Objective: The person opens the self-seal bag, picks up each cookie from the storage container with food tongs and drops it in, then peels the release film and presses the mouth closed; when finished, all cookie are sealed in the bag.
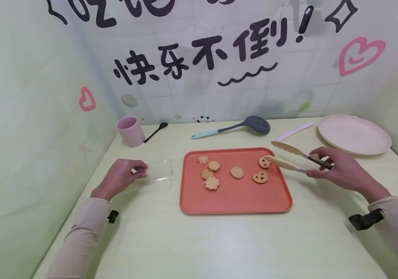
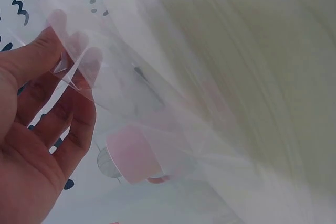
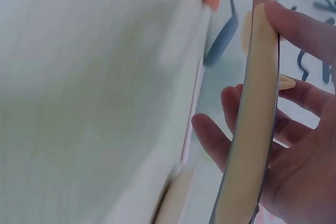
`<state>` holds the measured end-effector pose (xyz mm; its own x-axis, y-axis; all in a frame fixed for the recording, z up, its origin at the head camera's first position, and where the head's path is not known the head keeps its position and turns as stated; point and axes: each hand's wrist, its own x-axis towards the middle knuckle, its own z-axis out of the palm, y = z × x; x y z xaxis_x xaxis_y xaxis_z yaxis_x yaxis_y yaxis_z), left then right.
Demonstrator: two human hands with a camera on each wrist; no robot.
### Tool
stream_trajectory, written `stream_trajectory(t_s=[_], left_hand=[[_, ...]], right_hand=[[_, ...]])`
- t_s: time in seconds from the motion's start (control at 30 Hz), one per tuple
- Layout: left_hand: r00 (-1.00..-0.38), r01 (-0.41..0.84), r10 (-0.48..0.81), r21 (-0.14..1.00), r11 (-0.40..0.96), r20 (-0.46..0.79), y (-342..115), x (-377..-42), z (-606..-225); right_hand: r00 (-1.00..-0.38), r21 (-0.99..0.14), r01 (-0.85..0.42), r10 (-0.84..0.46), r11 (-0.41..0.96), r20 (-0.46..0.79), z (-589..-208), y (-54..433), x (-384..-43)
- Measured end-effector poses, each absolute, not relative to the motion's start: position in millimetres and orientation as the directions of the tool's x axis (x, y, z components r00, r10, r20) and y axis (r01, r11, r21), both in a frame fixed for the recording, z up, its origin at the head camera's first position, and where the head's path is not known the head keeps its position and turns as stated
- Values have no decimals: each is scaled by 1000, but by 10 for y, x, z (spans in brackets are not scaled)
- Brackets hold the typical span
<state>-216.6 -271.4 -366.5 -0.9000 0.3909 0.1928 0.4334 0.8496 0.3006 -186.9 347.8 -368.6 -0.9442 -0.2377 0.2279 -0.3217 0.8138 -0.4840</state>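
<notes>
My left hand (image 1: 120,176) pinches the edge of a clear plastic bag (image 1: 160,172) left of the red tray (image 1: 233,201). In the left wrist view the bag (image 2: 126,64) spreads past thumb and fingertips. My right hand (image 1: 340,168) grips a pair of tongs (image 1: 291,148) with beige ends, whose arms stand apart. The lower tip overlaps a small face cookie (image 1: 264,163) at the tray's right edge; whether they touch I cannot tell. Another face cookie (image 1: 260,177), a plain round cookie (image 1: 236,172) and a flower-shaped cookie (image 1: 212,183) lie on the tray, with several more at its left.
Along the back stand a pink cup (image 1: 131,133), a black spoon (image 1: 155,133), a slotted spoon (image 1: 231,127) with a light blue handle and a lilac knife (image 1: 294,131). A pink plate (image 1: 354,133) lies at the back right. Walls border the table (image 1: 199,248) at the back and sides.
</notes>
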Motion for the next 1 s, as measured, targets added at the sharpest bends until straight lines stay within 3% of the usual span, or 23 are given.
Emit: stream_trajectory(t_s=[0.63,0.77,1.0], left_hand=[[-897,441,403,312,842,182,-2680,-2159,-3653],[-896,443,405,313,840,181,-2680,-2160,-3646],[-897,442,409,316,839,171,-2687,-2162,-3638]], right_hand=[[-834,-527,-542,-497,654,240,-3678,2446,-1982],[-812,-494,-578,-519,649,268,-3724,2331,-1993],[-768,-342,-640,-578,688,275,-3740,2173,-1965]])
